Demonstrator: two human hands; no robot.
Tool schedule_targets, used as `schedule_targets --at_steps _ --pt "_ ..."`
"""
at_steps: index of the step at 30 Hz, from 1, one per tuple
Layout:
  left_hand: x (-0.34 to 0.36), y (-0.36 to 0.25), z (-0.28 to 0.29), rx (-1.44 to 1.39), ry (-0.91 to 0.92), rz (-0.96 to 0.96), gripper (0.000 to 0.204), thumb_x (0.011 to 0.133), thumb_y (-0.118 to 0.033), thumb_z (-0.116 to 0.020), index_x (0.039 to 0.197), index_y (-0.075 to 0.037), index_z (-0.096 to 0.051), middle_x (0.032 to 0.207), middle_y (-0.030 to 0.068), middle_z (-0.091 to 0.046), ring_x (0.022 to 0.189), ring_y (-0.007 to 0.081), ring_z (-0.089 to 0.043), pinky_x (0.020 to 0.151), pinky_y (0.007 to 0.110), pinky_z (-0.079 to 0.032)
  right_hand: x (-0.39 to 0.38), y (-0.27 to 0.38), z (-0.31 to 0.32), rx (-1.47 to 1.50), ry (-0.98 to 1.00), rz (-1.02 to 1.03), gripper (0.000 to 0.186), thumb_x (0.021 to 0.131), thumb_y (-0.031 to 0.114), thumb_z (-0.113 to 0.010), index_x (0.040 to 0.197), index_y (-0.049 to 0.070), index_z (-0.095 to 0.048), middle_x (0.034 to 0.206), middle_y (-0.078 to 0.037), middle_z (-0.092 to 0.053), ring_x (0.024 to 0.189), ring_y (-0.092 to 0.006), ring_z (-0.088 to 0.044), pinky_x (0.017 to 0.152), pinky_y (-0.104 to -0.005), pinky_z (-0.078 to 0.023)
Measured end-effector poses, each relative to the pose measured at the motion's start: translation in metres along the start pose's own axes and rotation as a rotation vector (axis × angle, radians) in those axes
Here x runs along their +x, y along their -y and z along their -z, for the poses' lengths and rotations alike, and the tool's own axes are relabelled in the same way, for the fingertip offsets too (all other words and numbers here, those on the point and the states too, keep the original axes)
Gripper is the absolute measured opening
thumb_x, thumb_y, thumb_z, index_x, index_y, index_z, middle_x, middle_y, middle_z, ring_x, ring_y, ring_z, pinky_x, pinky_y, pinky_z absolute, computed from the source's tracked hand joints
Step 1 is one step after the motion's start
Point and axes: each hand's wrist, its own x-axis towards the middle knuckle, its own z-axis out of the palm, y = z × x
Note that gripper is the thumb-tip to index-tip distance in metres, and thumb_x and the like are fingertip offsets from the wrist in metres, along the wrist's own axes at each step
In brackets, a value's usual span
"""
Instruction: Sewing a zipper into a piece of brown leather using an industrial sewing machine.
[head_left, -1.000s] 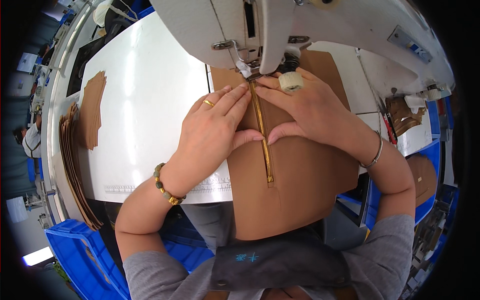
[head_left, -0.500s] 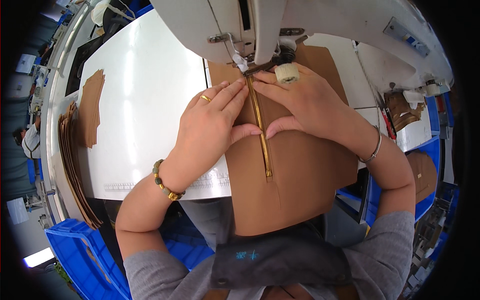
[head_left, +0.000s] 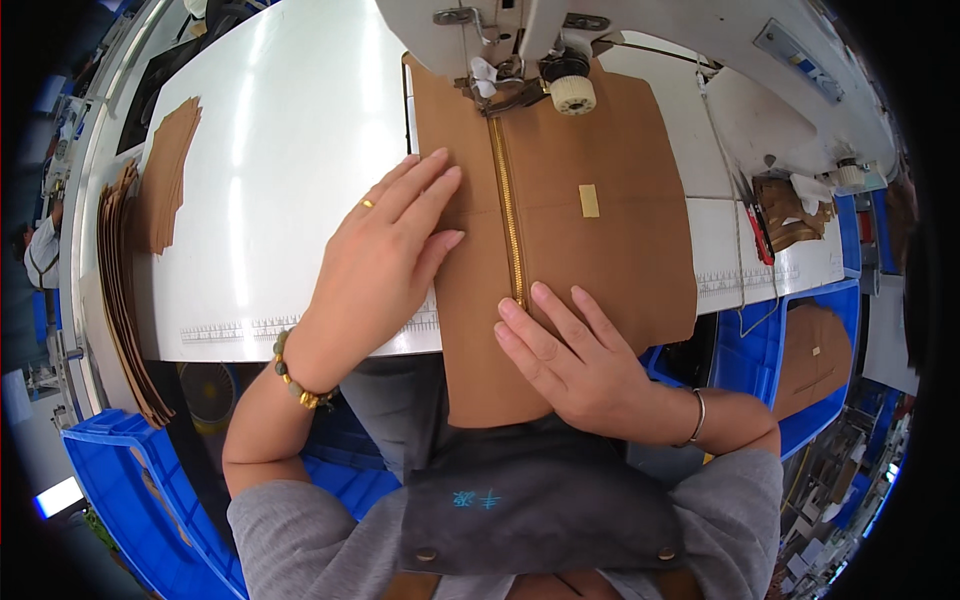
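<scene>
A brown leather-like panel (head_left: 600, 270) lies under the needle area of a white sewing machine (head_left: 430, 22), its near end hanging past the table edge. Down its length runs a gold-toothed zipper (head_left: 507, 200), whose far end reaches the presser foot (head_left: 500, 100). My left hand (head_left: 385, 245) rests at the panel's left edge, fingers stretched out and thumb apart. Over the near end of the zipper lies my right hand (head_left: 575, 360), its fingers spread on the panel. A small yellowish tab (head_left: 589, 201) sits on the panel right of the zipper.
Stacked brown pieces hang at the table's left edge (head_left: 125, 290), beside more flat brown pieces (head_left: 172, 180). Blue bins stand at lower left (head_left: 130, 500) and at right (head_left: 755, 350), the right one holding a brown panel (head_left: 812, 355). Red-handled snips (head_left: 757, 230) lie on the right.
My right hand has drawn back from the presser foot to the zipper's near end. My left hand has shifted left, off the zipper. The yellowish tab is now uncovered.
</scene>
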Motion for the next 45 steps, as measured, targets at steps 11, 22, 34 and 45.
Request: schedule_targets --at_steps 11,22,34,45 --pt "-0.054 -0.026 0.000 -0.063 -0.230 -0.176 0.024 0.079 -0.009 -0.082 0.102 -0.004 -0.077 0.106 0.0093 -0.075 0.103 0.0285 -0.073 0.082 0.037 -0.061 -0.018 -0.044 0.011 1.435 0.053 -0.266 0.066 0.109 0.044 -0.047 0.153 -0.004 -0.053 0.160 -0.021 -0.053 0.156 -0.0392 -0.040 0.130 -0.0515 -0.023" --pt "-0.050 -0.033 -0.015 0.005 -0.217 -0.365 0.029 0.069 -0.010 -0.071 0.096 -0.006 -0.078 0.101 0.0065 -0.075 0.101 0.0228 -0.073 0.074 0.031 -0.059 -0.013 -0.042 0.021 1.307 0.167 -0.307 0.067 0.106 0.046 -0.053 0.152 -0.002 -0.056 0.163 -0.019 -0.050 0.156 -0.0396 -0.039 0.128 -0.0512 -0.025" --pt "-0.051 -0.075 -0.026 0.315 -0.162 -0.252 0.015 0.087 -0.014 -0.064 0.090 0.000 -0.067 0.117 0.0242 -0.076 0.112 0.0338 -0.072 0.079 0.035 -0.057 -0.072 -0.131 0.015 1.579 -0.448 -1.019 0.047 0.109 0.016 -0.051 0.151 -0.006 -0.051 0.151 -0.020 -0.056 0.134 -0.0268 -0.059 0.112 -0.0411 -0.050" --pt "-0.052 -0.075 -0.025 0.350 -0.090 -0.270 0.014 0.088 -0.015 -0.065 0.093 -0.002 -0.064 0.117 0.0233 -0.076 0.111 0.0334 -0.072 0.081 0.035 -0.057 -0.079 -0.067 -0.023 1.766 -0.147 -1.145 0.042 0.108 0.015 -0.054 0.145 -0.004 -0.057 0.138 -0.020 -0.064 0.123 -0.0291 -0.065 0.105 -0.0411 -0.054"
